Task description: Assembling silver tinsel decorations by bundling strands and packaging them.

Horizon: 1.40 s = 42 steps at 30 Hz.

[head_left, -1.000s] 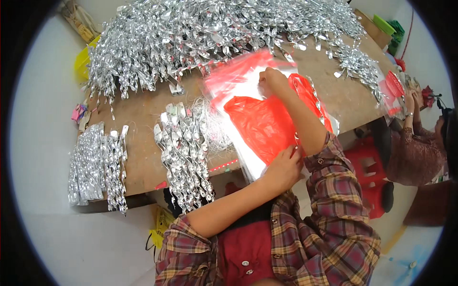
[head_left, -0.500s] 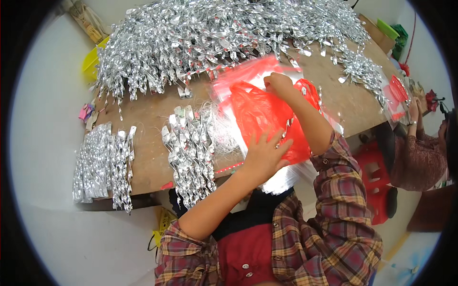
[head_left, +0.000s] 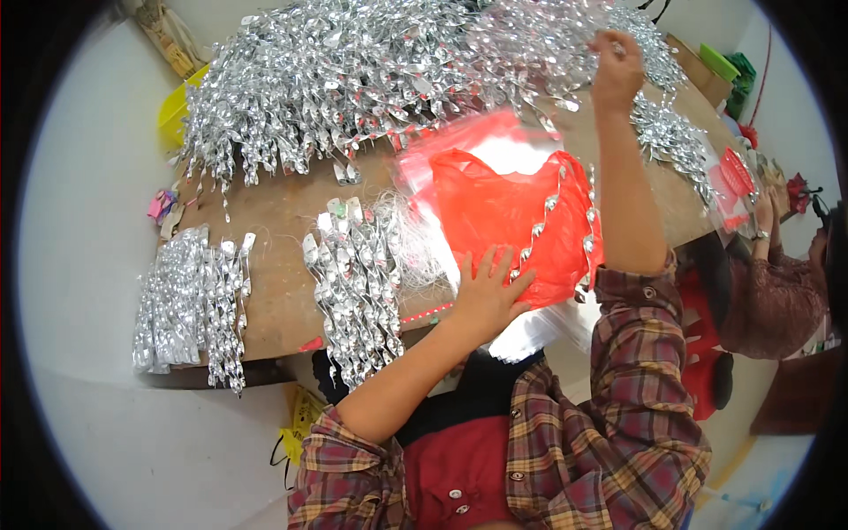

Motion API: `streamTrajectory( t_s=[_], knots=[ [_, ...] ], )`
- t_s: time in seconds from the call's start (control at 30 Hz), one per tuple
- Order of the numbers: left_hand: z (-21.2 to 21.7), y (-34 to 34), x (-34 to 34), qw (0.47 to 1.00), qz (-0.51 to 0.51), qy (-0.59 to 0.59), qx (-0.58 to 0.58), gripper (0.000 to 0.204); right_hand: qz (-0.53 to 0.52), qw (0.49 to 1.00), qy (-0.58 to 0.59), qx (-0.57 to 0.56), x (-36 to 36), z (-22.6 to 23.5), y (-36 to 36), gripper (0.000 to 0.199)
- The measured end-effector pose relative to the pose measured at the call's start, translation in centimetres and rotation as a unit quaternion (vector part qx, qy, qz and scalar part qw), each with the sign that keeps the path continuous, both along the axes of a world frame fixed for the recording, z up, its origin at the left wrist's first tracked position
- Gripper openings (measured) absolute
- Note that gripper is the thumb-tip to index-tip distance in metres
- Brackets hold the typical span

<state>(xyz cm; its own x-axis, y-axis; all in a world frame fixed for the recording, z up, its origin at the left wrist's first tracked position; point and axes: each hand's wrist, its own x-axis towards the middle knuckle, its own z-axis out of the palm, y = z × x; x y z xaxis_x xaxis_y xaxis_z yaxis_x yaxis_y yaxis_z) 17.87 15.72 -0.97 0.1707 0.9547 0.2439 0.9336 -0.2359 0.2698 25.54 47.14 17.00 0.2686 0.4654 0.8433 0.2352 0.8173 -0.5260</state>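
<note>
My left hand (head_left: 484, 299) lies with its fingers spread on a red plastic bag (head_left: 486, 212). Thin twisted silver strands (head_left: 537, 231) run across the bag beside my fingertips. Beneath the bag are clear and red-edged plastic bags (head_left: 530, 157), bright with glare. My right hand (head_left: 616, 75) is raised at the far side, fingers closed in a pinch. A see-through, pinkish plastic sheet or bag (head_left: 530, 44) stretches to its left over the silver pile and seems to be in its grip; the exact contact is blurred.
A large heap of silver foil strands (head_left: 327, 88) covers the table's back. Silver bundles (head_left: 353, 291) lie near the front edge, with packed ones (head_left: 172, 300) at far left. Fine clear threads (head_left: 415, 238) lie beside the bag. Another person (head_left: 773, 291) sits at right.
My right hand has lifted from the red bag to the far right, and the see-through plastic now spreads over the silver heap. My left hand stays on the red bag.
</note>
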Motion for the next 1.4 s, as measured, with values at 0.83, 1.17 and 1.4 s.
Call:
streamTrajectory(
  t_s=[0.83, 1.17, 1.4],
  knots=[
    [11.1, -10.0, -8.1, 0.748, 0.103, -0.648, 0.102, 0.073, 0.497, 0.850, 0.000, -0.174, 5.1, 1.2, -22.6, 0.007],
    [22.4, -9.8, -7.7, 0.878, 0.041, -0.376, 0.294, 0.086, 0.469, 0.863, -0.160, -0.099, 7.5, 5.5, -24.8, 0.009],
    [27.4, -10.2, -5.1, 0.846, -0.088, -0.492, 0.186, 0.032, 0.335, 0.874, -0.352, 0.021, 8.9, 8.3, -29.2, 0.016]
  ],
)
